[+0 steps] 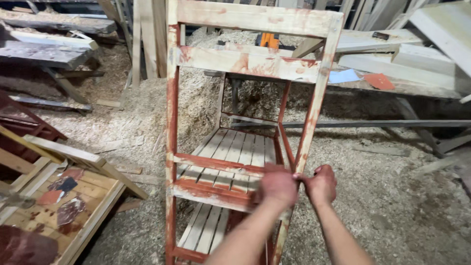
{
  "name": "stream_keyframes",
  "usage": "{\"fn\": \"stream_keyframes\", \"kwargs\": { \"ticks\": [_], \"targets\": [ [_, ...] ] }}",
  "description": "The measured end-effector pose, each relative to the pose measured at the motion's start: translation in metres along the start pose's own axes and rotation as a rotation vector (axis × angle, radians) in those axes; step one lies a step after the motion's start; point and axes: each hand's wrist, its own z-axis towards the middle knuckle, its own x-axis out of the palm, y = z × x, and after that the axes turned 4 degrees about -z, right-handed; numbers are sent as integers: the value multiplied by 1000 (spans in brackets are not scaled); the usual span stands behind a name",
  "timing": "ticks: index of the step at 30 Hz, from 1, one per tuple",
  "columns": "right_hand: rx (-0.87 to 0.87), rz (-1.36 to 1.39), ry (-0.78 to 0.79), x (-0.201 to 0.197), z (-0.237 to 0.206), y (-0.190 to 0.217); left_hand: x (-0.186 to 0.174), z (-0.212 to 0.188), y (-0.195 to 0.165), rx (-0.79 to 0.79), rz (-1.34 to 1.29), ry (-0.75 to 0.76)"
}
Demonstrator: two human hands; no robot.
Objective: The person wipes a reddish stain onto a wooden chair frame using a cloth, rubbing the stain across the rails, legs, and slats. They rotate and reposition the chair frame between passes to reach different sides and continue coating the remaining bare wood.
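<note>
Two hands, my left hand [278,187] and right hand [321,184], clench the near right upright [310,120] of the tall red-stained shelf frame [230,147], rising directly ahead, its long axis vertical

The shelf frame [235,147] stands on the shavings-covered floor [392,196]; a pallet [64,206] lies to its left, planks [402,64] behind.
</note>
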Motion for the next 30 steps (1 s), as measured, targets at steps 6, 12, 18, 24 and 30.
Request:
{"fn": "stream_keyframes", "kwargs": {
  "ticks": [6,12,18,24,30],
  "targets": [
    [80,-42,68,-6,5,5,16,-29,56,154,-134,-314],
    [88,-70,29,-13,0,13,-13,-38,165,-100,-157,-497],
    [90,-62,14,-13,-5,16,4,-76,266,-85,-1097,-838],
    [140,-34,82,-18,-11,21,84,-105,326,-398,-1966,-1071],
    [27,-47,-74,-8,-14,12,128,-99,296,-402,-1535,-1171]
  ]
}}
